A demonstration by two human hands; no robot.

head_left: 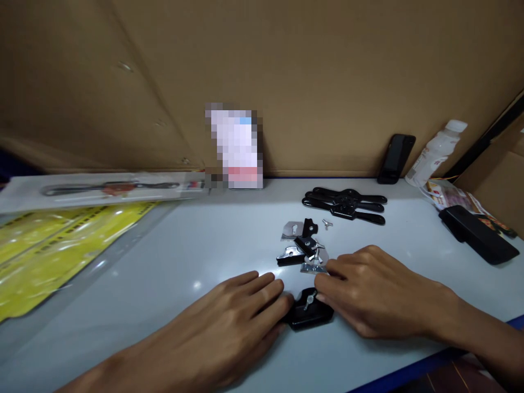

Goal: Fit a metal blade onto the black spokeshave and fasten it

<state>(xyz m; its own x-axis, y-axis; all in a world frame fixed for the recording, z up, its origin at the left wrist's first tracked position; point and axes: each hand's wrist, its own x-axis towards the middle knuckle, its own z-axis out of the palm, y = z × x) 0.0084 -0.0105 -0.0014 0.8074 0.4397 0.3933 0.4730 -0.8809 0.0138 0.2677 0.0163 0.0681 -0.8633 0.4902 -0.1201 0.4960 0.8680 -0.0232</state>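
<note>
Nearest the camera, the left hand (241,314) lies flat and palm-down on the pale counter (172,256), fingers loosely together and stretched rightward until their tips touch the left edge of a small black plate (309,316) that carries a silver wing screw (309,298) at its top. That black plate sits between the two hands, flat on the counter, its longer side running roughly left to right. Immediately to its right, the right hand (376,295) rests knuckles-up with fingers curled inward; its fingertips meet the plate's right and upper edge, so both hands pinch the piece from opposite sides rather than lifting it, and neither is plainly nearer. Just beyond the fingertips lies a loose cluster of small parts (305,248), black pieces and thin silver blades with another wing screw, and farther back three black two-handled tool bodies (346,204) lie stacked with their long axes left to right. Far left are yellow packages (53,245); at the right stand a dark phone (396,158), a white bottle (438,150) and a black case (477,234).
</note>
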